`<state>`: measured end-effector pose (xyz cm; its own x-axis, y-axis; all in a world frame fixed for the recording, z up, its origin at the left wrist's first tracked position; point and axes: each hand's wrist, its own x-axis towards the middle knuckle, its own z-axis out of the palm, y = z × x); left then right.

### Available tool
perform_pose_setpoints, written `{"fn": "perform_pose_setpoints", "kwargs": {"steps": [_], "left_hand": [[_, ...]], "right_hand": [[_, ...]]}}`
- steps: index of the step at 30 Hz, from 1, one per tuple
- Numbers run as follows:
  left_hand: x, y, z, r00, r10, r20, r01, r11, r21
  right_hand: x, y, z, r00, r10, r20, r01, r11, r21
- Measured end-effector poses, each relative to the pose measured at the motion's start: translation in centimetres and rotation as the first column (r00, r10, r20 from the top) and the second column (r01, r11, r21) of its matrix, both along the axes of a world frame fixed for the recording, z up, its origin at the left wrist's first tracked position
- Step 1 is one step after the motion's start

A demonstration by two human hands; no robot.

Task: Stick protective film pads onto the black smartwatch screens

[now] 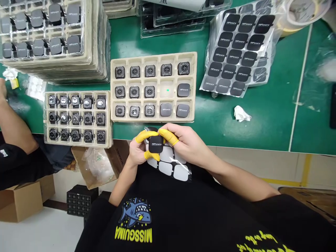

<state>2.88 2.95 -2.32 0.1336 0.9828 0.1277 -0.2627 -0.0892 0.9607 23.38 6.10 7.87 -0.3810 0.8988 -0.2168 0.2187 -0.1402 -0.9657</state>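
Observation:
Yellow covers sit on some fingertips of both hands. My left hand (141,147) grips a black square watch case (156,144) marked HiFuture between thumb and finger. Against the case's upper right edge, my right hand (181,140) pinches with thumb and forefinger; whatever lies between them is too small to name. Beneath the hands lies a clear sheet with pale rounded squares (166,168), partly covered by them. Just beyond, a beige tray (153,121) carries several watch cases, three with HiFuture faces at its right, and one bare compartment with a green light spot.
Stacked trays (97,45) rise at the upper left, above a smaller filled tray (78,144). HiFuture label sheets (233,56) lie at the upper right, near tape rolls (301,10) and crumpled paper (242,114). Another person's arm (15,122) is at far left.

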Motion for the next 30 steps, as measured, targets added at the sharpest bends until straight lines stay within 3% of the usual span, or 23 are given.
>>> {"fn": "perform_pose_setpoints", "kwargs": {"steps": [4,8,11,14,16,19,22,25,30], "left_hand": [[0.0,0.3,0.0,1.0,0.012,-0.004,-0.011,0.999,0.048],[-0.6,0.2,-0.2,0.994,0.042,-0.101,-0.028,0.991,0.133],[-1.8,0.1,-0.2,0.98,0.092,-0.177,-0.069,0.989,0.129],[-3.5,-0.2,-0.4,0.979,0.138,-0.151,-0.132,0.99,0.053],[-4.6,-0.5,-0.7,0.982,0.153,-0.112,-0.156,0.988,-0.019],[-5.7,-1.2,-1.6,0.98,0.171,-0.106,-0.18,0.98,-0.084],[-6.4,-2.1,-2.8,0.966,0.216,-0.141,-0.231,0.968,-0.095],[-6.9,-2.6,-3.7,0.943,0.284,-0.176,-0.301,0.951,-0.078],[-7.1,-2.1,-3.6,0.908,0.305,-0.286,-0.339,0.938,-0.074]], "right_hand": [[-0.1,0.0,-0.1,0.999,0.051,-0.006,-0.052,0.991,-0.125],[-0.4,-0.2,-0.3,0.995,0.089,0.05,-0.083,0.989,-0.123],[0.2,1.2,-0.4,0.997,0.053,0.048,-0.054,0.998,0.022],[1.5,5.1,-1.2,0.982,-0.143,0.125,0.105,0.958,0.269],[2.3,8.4,-2.4,0.932,-0.27,0.243,0.164,0.909,0.384],[2.7,12.2,-4.5,0.827,-0.285,0.485,0.082,0.914,0.396],[2.1,13.3,-6.1,0.764,-0.278,0.583,0.035,0.919,0.392],[2.4,13.4,-7.0,0.709,-0.348,0.613,0.056,0.895,0.443],[6.0,16.1,-7.4,0.578,-0.458,0.676,0.064,0.85,0.522]]}}
